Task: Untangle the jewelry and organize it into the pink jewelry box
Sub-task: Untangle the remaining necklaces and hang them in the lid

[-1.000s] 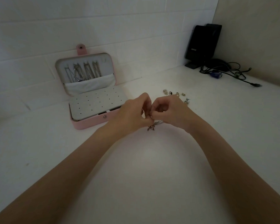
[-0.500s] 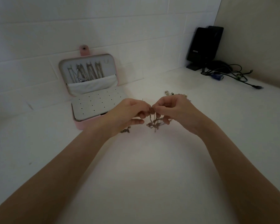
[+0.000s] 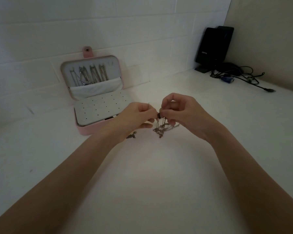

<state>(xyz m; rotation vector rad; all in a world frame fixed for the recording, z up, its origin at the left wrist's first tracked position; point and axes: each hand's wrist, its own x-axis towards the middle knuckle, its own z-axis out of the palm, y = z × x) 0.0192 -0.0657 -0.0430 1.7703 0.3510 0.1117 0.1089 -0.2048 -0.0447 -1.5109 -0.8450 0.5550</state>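
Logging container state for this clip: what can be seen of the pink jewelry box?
The pink jewelry box lies open on the white counter, its snap-tabbed lid leaning against the tiled wall. Several silvery chains hang inside the lid above a white pocket. The base shows a white panel dotted with small holes. Neither hand touches it.

black speaker (image 3: 213,46) upright in far right corner | tangled black cables (image 3: 240,76) beside it | white tabletop (image 3: 159,183) | white brick wall (image 3: 108,27) behind
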